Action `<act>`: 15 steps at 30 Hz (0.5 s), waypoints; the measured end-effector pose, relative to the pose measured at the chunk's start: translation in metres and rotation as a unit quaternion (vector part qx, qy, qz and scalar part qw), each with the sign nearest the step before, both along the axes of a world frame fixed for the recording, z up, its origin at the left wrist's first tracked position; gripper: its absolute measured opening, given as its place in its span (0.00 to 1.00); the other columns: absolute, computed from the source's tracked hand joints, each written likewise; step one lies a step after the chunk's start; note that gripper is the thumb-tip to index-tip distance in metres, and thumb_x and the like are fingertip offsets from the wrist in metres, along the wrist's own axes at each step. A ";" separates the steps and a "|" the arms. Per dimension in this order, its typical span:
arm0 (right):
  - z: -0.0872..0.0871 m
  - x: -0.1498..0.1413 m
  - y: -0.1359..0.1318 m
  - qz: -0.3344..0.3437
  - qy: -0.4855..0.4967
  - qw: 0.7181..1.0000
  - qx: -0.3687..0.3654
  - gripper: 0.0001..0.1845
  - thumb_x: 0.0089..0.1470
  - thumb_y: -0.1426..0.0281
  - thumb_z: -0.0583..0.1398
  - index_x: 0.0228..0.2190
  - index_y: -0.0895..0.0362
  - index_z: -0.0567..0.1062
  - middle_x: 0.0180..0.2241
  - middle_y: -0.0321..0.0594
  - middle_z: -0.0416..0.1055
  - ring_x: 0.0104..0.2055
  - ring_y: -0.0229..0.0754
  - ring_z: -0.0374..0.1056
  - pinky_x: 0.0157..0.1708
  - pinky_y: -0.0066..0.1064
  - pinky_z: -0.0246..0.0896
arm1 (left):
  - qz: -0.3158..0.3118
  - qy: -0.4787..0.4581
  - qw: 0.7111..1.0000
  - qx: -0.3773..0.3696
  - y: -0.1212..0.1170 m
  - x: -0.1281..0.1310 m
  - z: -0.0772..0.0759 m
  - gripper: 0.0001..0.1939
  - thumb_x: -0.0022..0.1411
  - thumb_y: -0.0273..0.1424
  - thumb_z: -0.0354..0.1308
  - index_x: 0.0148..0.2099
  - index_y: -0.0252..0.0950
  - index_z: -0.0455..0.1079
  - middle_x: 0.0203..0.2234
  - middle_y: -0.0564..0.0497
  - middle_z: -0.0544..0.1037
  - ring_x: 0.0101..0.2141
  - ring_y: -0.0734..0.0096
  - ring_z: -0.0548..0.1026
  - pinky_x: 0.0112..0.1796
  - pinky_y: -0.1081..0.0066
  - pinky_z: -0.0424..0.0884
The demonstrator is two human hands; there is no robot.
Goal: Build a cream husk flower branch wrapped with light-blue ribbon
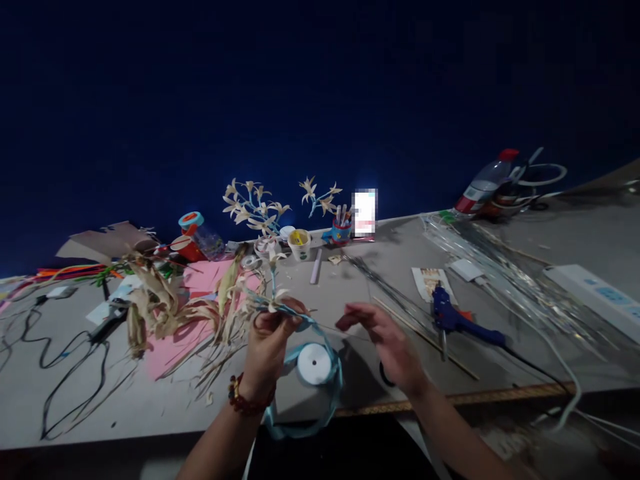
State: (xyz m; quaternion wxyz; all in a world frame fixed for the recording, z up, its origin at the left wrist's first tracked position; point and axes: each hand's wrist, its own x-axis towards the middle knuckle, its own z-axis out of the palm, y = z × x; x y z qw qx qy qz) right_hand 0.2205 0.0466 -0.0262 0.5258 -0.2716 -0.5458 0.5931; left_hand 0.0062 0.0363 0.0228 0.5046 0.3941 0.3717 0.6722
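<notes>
My left hand (270,340) is closed around a thin stem with pale dried-husk flowers (273,267) and light blue ribbon (320,400) wound on it. The ribbon loops down from that hand around a white ribbon spool (314,364) lying on the table below. My right hand (385,340) hovers just right of the stem, its fingers loosely curled and pinching toward a thin wire that runs out from the left hand. I cannot make out what those fingers hold. A beaded bracelet (243,399) sits on my left wrist.
Dried corn husks (160,303) and pink paper (170,353) lie left. A blue glue gun (457,320) and thin sticks lie right, with a power strip (595,297). Finished husk flower branches (255,207), cups (300,243), a lit phone (364,213) and a bottle (483,183) stand behind. Black cables (65,373) trail far left.
</notes>
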 end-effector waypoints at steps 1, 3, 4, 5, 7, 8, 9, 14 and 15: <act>-0.002 0.001 0.001 0.031 -0.002 0.999 -0.012 0.24 0.61 0.55 0.57 0.53 0.55 0.73 0.39 0.46 0.79 0.45 0.51 0.73 0.53 0.46 0.61 | 0.008 -0.008 1.000 -0.002 0.001 -0.002 0.001 0.07 0.50 0.32 0.73 0.30 0.35 0.79 0.27 0.49 0.78 0.32 0.68 0.75 0.34 0.71 0.72; -0.007 -0.002 0.001 0.021 0.001 0.999 -0.040 0.20 0.61 0.57 0.58 0.49 0.54 0.74 0.36 0.44 0.79 0.41 0.49 0.73 0.49 0.44 0.64 | 0.023 -0.045 0.999 -0.012 0.002 -0.003 0.001 0.09 0.48 0.31 0.74 0.31 0.36 0.80 0.27 0.50 0.79 0.32 0.70 0.76 0.35 0.72 0.72; -0.009 -0.006 0.000 -0.009 0.000 0.999 -0.051 0.17 0.61 0.59 0.57 0.47 0.54 0.75 0.37 0.44 0.79 0.41 0.49 0.73 0.48 0.43 0.65 | 0.028 -0.066 0.997 -0.019 0.003 -0.002 0.001 0.09 0.47 0.31 0.75 0.31 0.36 0.80 0.28 0.51 0.79 0.32 0.71 0.76 0.35 0.73 0.72; -0.011 -0.011 -0.001 -0.046 -0.009 0.998 -0.048 0.14 0.61 0.62 0.58 0.46 0.53 0.76 0.40 0.44 0.78 0.43 0.48 0.72 0.49 0.42 0.65 | 0.032 -0.084 0.996 -0.026 0.003 0.001 0.001 0.10 0.46 0.31 0.75 0.31 0.37 0.80 0.28 0.52 0.79 0.31 0.72 0.76 0.35 0.74 0.72; -0.011 -0.025 -0.003 -0.093 -0.060 0.994 0.008 0.13 0.59 0.67 0.60 0.47 0.52 0.76 0.48 0.44 0.75 0.51 0.48 0.70 0.54 0.42 0.62 | 0.039 -0.104 0.993 -0.037 0.003 0.009 0.000 0.10 0.45 0.30 0.76 0.31 0.37 0.80 0.28 0.52 0.80 0.31 0.73 0.76 0.36 0.76 0.73; -0.009 -0.033 -0.004 -0.098 -0.081 0.991 0.051 0.15 0.58 0.68 0.62 0.48 0.52 0.75 0.50 0.45 0.73 0.54 0.49 0.67 0.57 0.43 0.59 | 0.043 -0.108 0.992 -0.042 0.003 0.014 -0.001 0.10 0.45 0.30 0.76 0.31 0.37 0.80 0.28 0.53 0.80 0.31 0.74 0.77 0.36 0.76 0.73; -0.006 -0.041 -0.006 -0.091 -0.089 0.988 0.084 0.17 0.57 0.68 0.63 0.49 0.51 0.75 0.51 0.45 0.72 0.56 0.50 0.66 0.59 0.43 0.58 | 0.051 -0.111 0.991 -0.048 0.002 0.019 -0.002 0.11 0.45 0.31 0.76 0.31 0.36 0.80 0.28 0.53 0.81 0.31 0.74 0.77 0.36 0.76 0.73; 0.008 -0.079 -0.008 -0.078 0.050 0.996 -0.003 0.15 0.56 0.64 0.66 0.44 0.50 0.73 0.44 0.39 0.72 0.49 0.44 0.69 0.52 0.35 0.63 | 0.106 -0.070 0.990 -0.052 -0.002 0.033 -0.010 0.10 0.48 0.34 0.74 0.32 0.36 0.79 0.29 0.52 0.82 0.32 0.71 0.78 0.39 0.73 0.74; 0.010 -0.084 -0.008 -0.085 0.075 0.993 -0.031 0.13 0.55 0.64 0.67 0.42 0.51 0.73 0.42 0.38 0.71 0.47 0.43 0.69 0.51 0.34 0.64 | 0.114 -0.049 0.991 -0.047 -0.002 0.033 -0.012 0.09 0.49 0.34 0.73 0.32 0.37 0.79 0.29 0.52 0.82 0.33 0.71 0.78 0.40 0.72 0.74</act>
